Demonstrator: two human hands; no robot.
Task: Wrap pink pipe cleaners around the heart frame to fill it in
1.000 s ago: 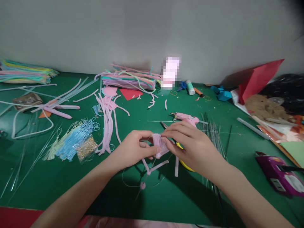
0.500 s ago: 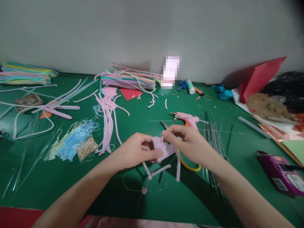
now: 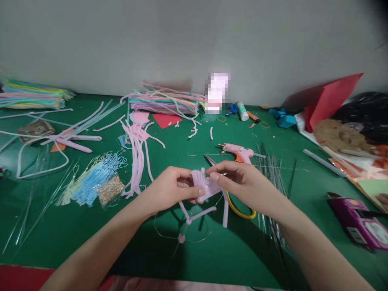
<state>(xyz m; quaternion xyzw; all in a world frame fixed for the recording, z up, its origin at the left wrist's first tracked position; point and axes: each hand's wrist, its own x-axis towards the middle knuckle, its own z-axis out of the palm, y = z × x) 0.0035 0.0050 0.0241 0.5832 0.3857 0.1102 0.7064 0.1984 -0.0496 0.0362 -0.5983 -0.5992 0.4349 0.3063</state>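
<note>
My left hand [image 3: 169, 186] grips a woven piece of lilac pipe cleaners [image 3: 209, 188], thumb on its front and fingers behind. The thumb and fingers of my right hand [image 3: 239, 178] close on its upper right side; the exact strand between them is hidden. A lilac strip [image 3: 225, 210] dangles from the right of the piece. Below, a forked lilac stem [image 3: 201, 215] and a small lilac knob [image 3: 181, 238] appear with thin wire loops. Scissors with a yellow handle [image 3: 242, 213] lie beneath my right hand, partly covered.
A pink glue gun [image 3: 241, 151] lies beyond my right hand, beside thin wires [image 3: 273, 194]. Loose lilac pipe cleaners [image 3: 138, 161], blue tassels [image 3: 91, 182] and a bag of gold beads [image 3: 110, 190] are left. A purple device [image 3: 360, 222] stands right; pipe-cleaner bundles [image 3: 166, 99] lie behind.
The woven piece has turned slightly and shifted left, its upper strands now more upright. My right fingers have moved a little lower. A brownish shape has appeared at the right edge.
</note>
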